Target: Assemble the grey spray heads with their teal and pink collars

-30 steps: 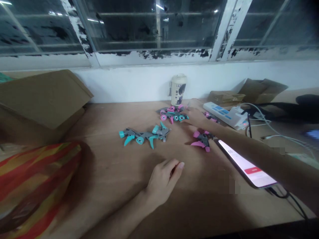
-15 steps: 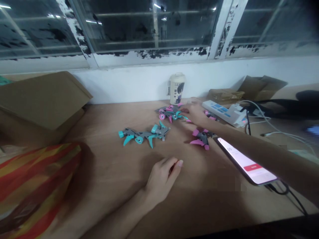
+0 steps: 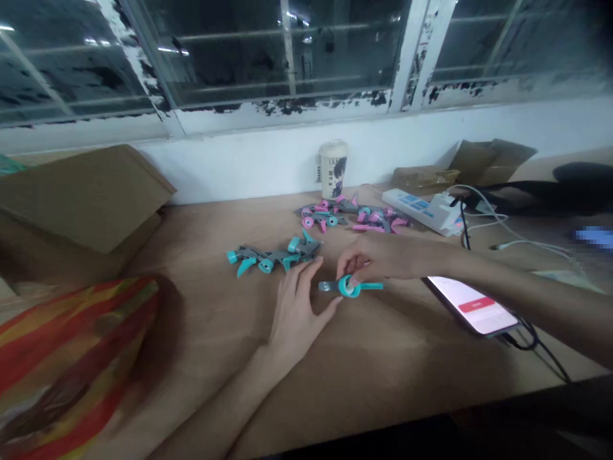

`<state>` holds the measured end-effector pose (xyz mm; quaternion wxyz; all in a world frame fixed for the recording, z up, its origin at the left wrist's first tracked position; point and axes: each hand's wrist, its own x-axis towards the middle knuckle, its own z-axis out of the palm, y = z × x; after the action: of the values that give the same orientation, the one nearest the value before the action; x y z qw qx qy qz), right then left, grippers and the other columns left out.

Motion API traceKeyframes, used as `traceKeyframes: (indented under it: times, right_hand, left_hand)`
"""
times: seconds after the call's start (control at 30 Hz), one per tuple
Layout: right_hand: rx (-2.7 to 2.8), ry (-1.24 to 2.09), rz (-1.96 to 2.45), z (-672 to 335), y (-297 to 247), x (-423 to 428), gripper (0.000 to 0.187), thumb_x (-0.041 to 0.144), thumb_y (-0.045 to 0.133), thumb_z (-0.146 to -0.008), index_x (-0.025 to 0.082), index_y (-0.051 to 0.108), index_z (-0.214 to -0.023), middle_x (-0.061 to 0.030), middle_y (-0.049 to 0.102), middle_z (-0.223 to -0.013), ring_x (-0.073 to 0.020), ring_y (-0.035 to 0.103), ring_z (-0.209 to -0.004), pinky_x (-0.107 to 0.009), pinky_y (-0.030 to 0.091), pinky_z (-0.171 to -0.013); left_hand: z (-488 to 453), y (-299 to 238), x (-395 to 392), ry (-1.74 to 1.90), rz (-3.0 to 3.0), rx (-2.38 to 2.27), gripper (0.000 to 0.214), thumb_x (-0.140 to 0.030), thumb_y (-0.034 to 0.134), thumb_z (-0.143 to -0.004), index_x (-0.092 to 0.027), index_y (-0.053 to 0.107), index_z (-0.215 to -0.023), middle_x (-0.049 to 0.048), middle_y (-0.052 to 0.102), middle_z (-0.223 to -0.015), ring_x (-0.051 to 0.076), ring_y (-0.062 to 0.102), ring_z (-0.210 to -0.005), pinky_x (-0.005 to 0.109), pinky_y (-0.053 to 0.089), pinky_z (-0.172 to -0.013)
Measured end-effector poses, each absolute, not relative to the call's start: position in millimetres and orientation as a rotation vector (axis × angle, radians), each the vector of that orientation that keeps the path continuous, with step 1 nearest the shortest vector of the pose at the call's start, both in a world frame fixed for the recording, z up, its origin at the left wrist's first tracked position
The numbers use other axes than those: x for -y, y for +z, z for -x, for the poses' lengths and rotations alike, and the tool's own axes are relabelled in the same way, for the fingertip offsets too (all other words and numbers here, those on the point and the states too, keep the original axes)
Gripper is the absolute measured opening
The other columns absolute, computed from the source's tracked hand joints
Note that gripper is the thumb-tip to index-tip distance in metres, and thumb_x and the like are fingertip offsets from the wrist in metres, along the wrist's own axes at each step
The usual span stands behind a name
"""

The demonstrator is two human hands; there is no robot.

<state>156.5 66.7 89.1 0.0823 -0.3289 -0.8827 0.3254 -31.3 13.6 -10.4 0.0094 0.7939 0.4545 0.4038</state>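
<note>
My right hand (image 3: 368,259) pinches a teal-and-grey trigger spray head (image 3: 350,287), held sideways with its round collar facing me. The spray head's clear-grey end points left and its teal lever points right. Just left of it, my left hand (image 3: 297,306) is open, with thumb and fingers curved apart around that end; I cannot tell whether the thumb touches it. Beyond my left fingertips lies a row of teal-and-grey spray heads (image 3: 265,263). Farther back is a pile of mostly pink-and-grey spray heads (image 3: 376,218), a few with teal parts.
A cup with a lid (image 3: 332,169) stands against the wall. A lit phone (image 3: 479,306) on a cable lies under my right forearm. At the back right are a white power strip (image 3: 421,209) and cables. Cardboard (image 3: 81,198) and a red-and-yellow bag (image 3: 76,358) occupy the left.
My right hand has come back from the rear pile toward me with a teal-and-grey spray head. My left hand has opened from a loose curl and moved slightly forward.
</note>
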Motion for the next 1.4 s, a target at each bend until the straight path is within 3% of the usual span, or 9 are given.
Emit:
traceKeyframes:
  times: [0.13,0.33,0.43,0.57,0.67,0.83,1.1,1.3,1.4]
  right_hand:
    - [2.653,1.021,0.967,-157.9,96.3,-53.1,0.018,0.03,0.062,-0.076,0.017,0.069,-0.086,-0.001,0.069,-0.08,-0.0145,0.063,-0.076,-0.024,0.047,-0.066]
    - [2.31,1.061,0.967,-174.9,65.3,-36.6,0.034,0.045,0.057,-0.081,0.021,0.062,-0.104,-0.0017,0.069,-0.096,-0.0171,0.063,-0.089,-0.029,0.049,-0.077]
    - [2.288,0.646,1.021,-168.7,39.7,-26.4,0.043,0.05,0.067,-0.071,0.025,0.061,-0.104,-0.0026,0.065,-0.109,-0.0211,0.061,-0.099,-0.034,0.047,-0.084]
    - [2.339,0.145,1.031,-153.7,18.7,-23.5,0.024,0.042,0.055,-0.084,0.021,0.064,-0.092,-0.0044,0.068,-0.099,-0.0206,0.061,-0.095,-0.04,0.041,-0.092]
    - [2.328,-0.106,1.066,-149.9,15.2,-27.4,0.029,0.044,0.051,-0.087,0.018,0.065,-0.087,-0.0039,0.069,-0.082,-0.0219,0.062,-0.088,-0.049,0.031,-0.099]
    - [2.225,-0.217,1.144,-149.6,9.9,-30.7,0.03,0.043,0.051,-0.086,0.018,0.064,-0.097,-0.0061,0.069,-0.101,-0.0258,0.057,-0.105,-0.056,0.017,-0.106]
    - [2.206,0.193,0.891,-139.5,-12.4,-23.1,0.088,0.065,0.064,-0.063,0.009,0.042,-0.127,-0.0208,0.044,-0.136,-0.0316,0.034,-0.131,-0.052,0.03,-0.106]
    - [2.237,0.215,0.845,-154.9,-21.2,-25.1,0.039,0.036,0.058,-0.078,0.016,0.052,-0.11,-0.0129,0.061,-0.116,-0.0257,0.05,-0.119,-0.057,0.016,-0.11]
    - [2.232,0.171,0.833,-161.1,-25.4,-26.1,0.029,0.026,0.053,-0.077,0.016,0.055,-0.105,-0.0112,0.064,-0.108,-0.0234,0.057,-0.109,-0.057,0.011,-0.111]
  left_hand:
    - [29.2,-13.9,-11.6,1.146,-2.489,-1.304,0.013,-0.024,0.065,-0.078,-0.017,0.06,-0.088,0.0035,0.066,-0.082,0.02,0.06,-0.08,0.033,0.048,-0.074]
    - [23.7,-11.4,-5.5,1.272,-2.21,-1.31,0.012,-0.029,0.067,-0.076,-0.018,0.063,-0.078,0.0003,0.067,-0.075,0.016,0.062,-0.069,0.027,0.05,-0.065]
    - [24.6,-11.8,-5.4,1.273,-2.182,-1.306,0.009,-0.025,0.066,-0.077,-0.019,0.061,-0.078,-0.0004,0.067,-0.075,0.015,0.063,-0.07,0.025,0.05,-0.065]
    - [26.9,-15.7,-8.5,1.245,-2.102,-1.352,0.015,-0.025,0.067,-0.076,-0.018,0.054,-0.079,-0.0022,0.064,-0.072,0.013,0.061,-0.065,0.022,0.048,-0.06]
    - [26.6,-18.3,-12.2,1.186,-2.026,-1.406,0.018,-0.028,0.065,-0.077,-0.018,0.05,-0.077,-0.0038,0.06,-0.067,0.012,0.059,-0.06,0.021,0.046,-0.056]
    - [24.2,-17.7,-14.8,1.078,-1.951,-1.34,0.01,-0.022,0.06,-0.08,-0.019,0.051,-0.083,-0.002,0.064,-0.078,0.012,0.062,-0.07,0.022,0.049,-0.064]
    - [27.6,-12.5,-4.2,0.99,-2.226,-1.314,0.017,-0.016,0.061,-0.074,-0.019,0.045,-0.072,-0.0044,0.052,-0.063,0.011,0.051,-0.056,0.021,0.04,-0.053]
    - [27.1,-15.9,-9.2,0.953,-2.349,-1.189,0.016,-0.003,0.052,-0.075,-0.019,0.054,-0.077,0.0005,0.059,-0.083,0.013,0.057,-0.072,0.023,0.045,-0.064]
    - [27.8,-14.3,-13.7,1.033,-2.177,-1.225,0.016,-0.006,0.051,-0.079,-0.019,0.058,-0.084,0.002,0.061,-0.09,0.014,0.059,-0.078,0.023,0.047,-0.066]
